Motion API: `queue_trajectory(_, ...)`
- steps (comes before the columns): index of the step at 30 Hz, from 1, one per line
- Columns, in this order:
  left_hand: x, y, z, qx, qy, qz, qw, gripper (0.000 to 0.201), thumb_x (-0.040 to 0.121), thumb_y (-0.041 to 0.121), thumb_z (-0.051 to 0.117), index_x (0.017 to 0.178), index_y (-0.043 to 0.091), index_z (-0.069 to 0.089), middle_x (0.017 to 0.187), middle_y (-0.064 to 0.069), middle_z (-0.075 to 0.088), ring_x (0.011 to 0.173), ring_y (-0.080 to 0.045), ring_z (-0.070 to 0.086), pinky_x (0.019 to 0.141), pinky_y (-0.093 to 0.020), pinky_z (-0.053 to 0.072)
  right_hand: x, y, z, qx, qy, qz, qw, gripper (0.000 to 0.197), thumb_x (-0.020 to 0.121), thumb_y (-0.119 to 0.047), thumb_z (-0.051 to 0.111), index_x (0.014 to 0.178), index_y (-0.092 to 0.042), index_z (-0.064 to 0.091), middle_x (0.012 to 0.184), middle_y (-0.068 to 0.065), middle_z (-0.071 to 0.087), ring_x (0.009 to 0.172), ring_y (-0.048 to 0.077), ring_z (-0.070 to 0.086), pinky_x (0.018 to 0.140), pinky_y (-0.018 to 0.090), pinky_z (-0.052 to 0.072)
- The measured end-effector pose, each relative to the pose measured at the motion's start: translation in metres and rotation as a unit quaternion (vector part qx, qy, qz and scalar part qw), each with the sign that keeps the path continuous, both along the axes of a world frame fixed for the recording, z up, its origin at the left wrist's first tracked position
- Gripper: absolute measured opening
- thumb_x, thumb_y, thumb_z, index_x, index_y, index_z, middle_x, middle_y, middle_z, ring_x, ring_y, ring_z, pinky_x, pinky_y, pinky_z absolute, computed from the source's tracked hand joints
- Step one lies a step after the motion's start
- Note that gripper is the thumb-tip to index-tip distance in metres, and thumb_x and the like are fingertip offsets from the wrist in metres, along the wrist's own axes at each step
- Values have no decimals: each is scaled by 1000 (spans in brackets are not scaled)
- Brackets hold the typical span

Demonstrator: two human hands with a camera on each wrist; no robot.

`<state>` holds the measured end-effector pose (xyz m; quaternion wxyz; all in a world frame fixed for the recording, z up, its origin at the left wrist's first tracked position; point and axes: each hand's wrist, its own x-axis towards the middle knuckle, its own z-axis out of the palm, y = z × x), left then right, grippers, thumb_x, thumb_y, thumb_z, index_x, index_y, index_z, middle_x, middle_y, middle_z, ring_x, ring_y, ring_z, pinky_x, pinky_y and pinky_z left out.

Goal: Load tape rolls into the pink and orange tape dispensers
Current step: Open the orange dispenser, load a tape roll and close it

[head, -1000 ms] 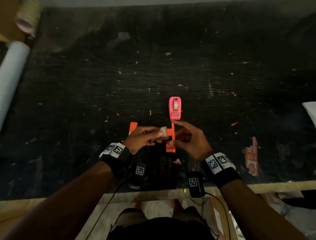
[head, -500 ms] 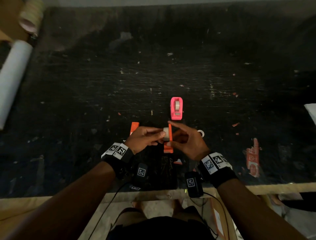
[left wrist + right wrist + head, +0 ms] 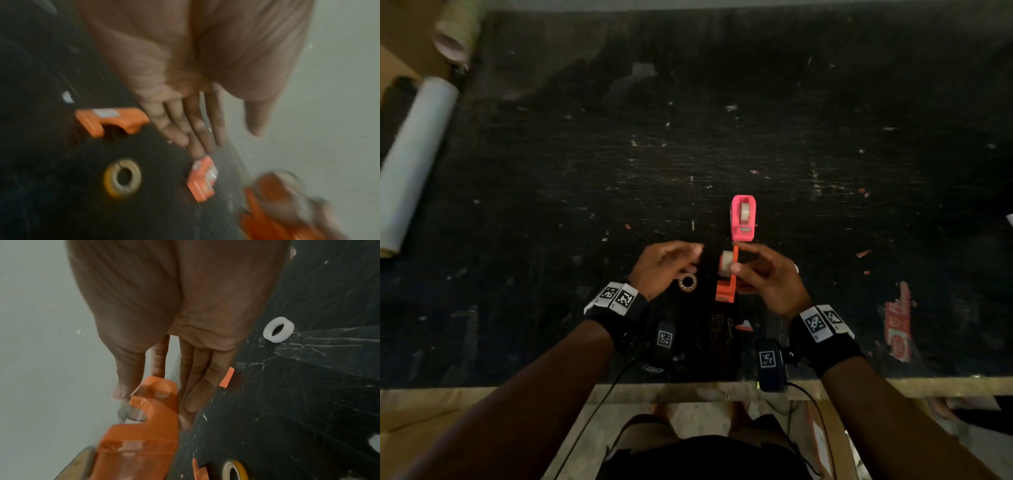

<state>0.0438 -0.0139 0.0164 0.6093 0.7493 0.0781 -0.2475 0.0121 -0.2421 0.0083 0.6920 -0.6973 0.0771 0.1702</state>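
The pink dispenser (image 3: 743,217) stands on the black table with a tape roll in it. Just nearer, my right hand (image 3: 736,260) grips one half of the orange dispenser (image 3: 726,289) upright, thumb on the clear tape roll (image 3: 726,263) that sits against it. The right wrist view shows the same grip (image 3: 152,404) on that orange half (image 3: 152,426). My left hand (image 3: 695,258) hovers to the left, fingers relaxed and holding nothing. The other orange half (image 3: 111,120) lies flat on the table by my left hand's fingers (image 3: 185,129). A yellowish tape roll (image 3: 688,282) lies flat below the left hand.
A white ring (image 3: 278,329) and a small orange piece (image 3: 226,377) lie right of my right hand. A white paper roll (image 3: 410,161) and a cardboard tube (image 3: 453,32) sit at the far left. The table's front edge (image 3: 688,390) runs close under my wrists.
My left hand has let go of the clear tape roll and drawn back to the left. The right hand now holds the orange half and roll alone. The yellowish roll has come into view.
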Motion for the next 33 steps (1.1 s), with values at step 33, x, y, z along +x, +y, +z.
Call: queue_trajectory(33, -12, 21, 3, -122, 48, 28, 991, 48, 88, 12, 72, 134, 21, 63, 127, -23, 68, 114, -37, 68, 94, -51, 58, -2, 1, 4, 33, 1, 27, 999, 64, 82, 0, 76, 139, -22, 56, 104, 13, 77, 104, 23, 73, 85, 41, 61)
